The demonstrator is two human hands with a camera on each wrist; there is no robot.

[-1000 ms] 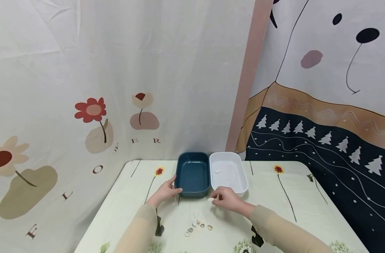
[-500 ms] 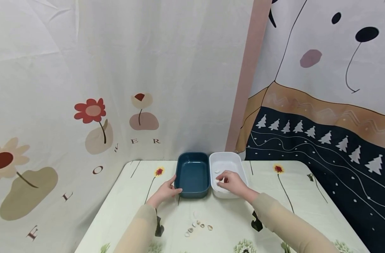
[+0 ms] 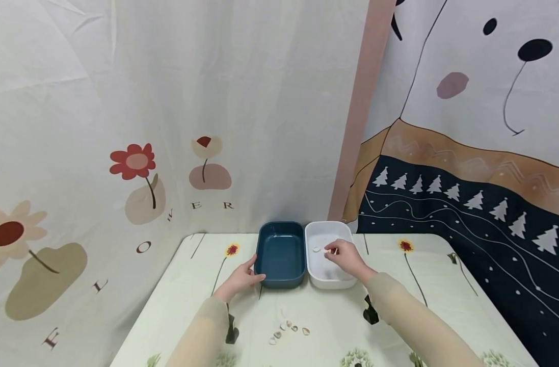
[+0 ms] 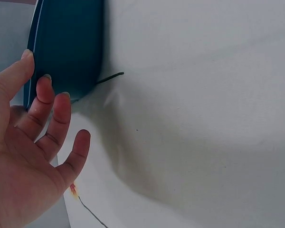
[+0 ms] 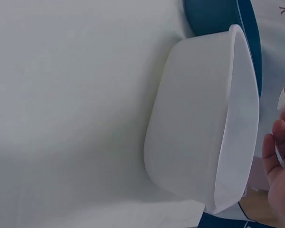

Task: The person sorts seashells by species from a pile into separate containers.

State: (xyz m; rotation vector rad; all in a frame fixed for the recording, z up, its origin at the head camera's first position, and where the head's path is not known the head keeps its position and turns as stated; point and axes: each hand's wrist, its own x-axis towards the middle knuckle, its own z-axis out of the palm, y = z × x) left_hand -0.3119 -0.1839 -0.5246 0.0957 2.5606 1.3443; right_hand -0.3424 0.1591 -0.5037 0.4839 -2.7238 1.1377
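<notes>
A dark blue dish (image 3: 281, 255) and a white dish (image 3: 330, 283) stand side by side. My left hand (image 3: 239, 279) rests on the blue dish's left near corner, its fingers loosely bent in the left wrist view. Over the inside of the white dish, my right hand (image 3: 348, 259) pinches a small white seashell (image 5: 283, 100), whose ridged edge shows in the right wrist view. One white shell (image 3: 317, 249) lies on the white dish's floor. Several small shells, among them a brownish shell (image 3: 305, 331), lie in a loose group nearer the front.
A pale flower-printed cloth (image 3: 389, 285) covers the table. Behind it hangs a white curtain (image 3: 270, 127) with printed flowers; a bear-print cloth (image 3: 472, 204) hangs on the right. Both dishes stand near the table's back edge.
My right hand has moved from in front of the white dish up over its inside, carrying the pinched shell. The left hand stays at the blue dish.
</notes>
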